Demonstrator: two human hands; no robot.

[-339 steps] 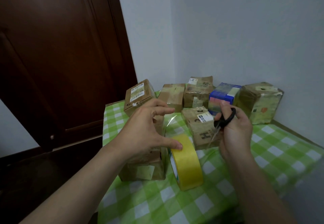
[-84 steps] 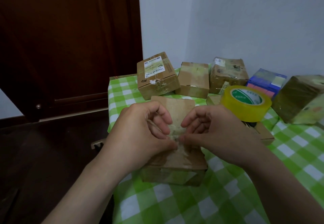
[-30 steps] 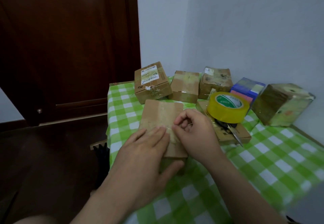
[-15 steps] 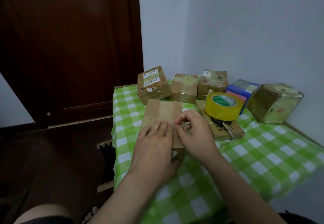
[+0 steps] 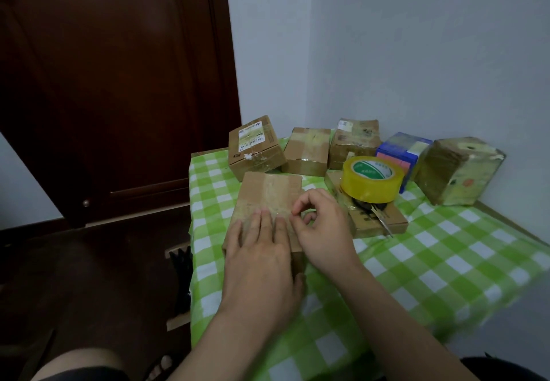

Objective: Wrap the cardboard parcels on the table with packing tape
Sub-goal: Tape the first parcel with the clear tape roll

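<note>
Pressing flat on the near half of the cardboard parcel, the left hand is laid with fingers straight and slightly spread, so the box is pinned to the table. Just beside it, the right hand is curled, thumb and forefinger drawn together at the parcel's right edge over a strip of clear tape; whether a loose tape end is pinched there cannot be told. The step in hand is judged to be the smoothing down of tape laid across the top. It is best done by rubbing from the strip's middle toward its ends, with the box steadied under the flat palm, so that no bubbles or lifted corners are left. The yellow tape roll is set on a neighbouring parcel to the right, with scissors lying at its near side. Other parcels are lined up along the back.
</note>
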